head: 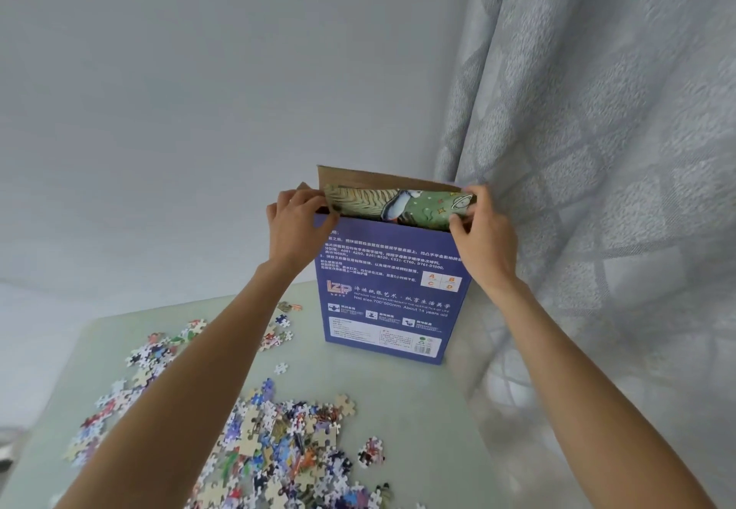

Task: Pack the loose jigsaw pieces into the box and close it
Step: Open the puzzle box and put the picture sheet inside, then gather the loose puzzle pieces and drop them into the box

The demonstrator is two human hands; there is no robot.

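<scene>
A tall blue puzzle box [388, 289] stands upright on the pale table [418, 409], its brown top flap [378, 175] raised. A folded printed sheet [398, 205] with a green and striped picture sticks out of the box's open top. My left hand [296, 221] grips the box's top left corner by the sheet's edge. My right hand [480, 225] pinches the sheet's right end at the top right corner. Loose jigsaw pieces [278, 445] lie in a heap at the table's front, with more pieces [147, 357] scattered to the left.
A grey patterned curtain [597, 150] hangs directly right of the box and touches its corner. A plain pale wall [199, 90] is behind the table. A single piece [281, 368] lies between the heap and the box.
</scene>
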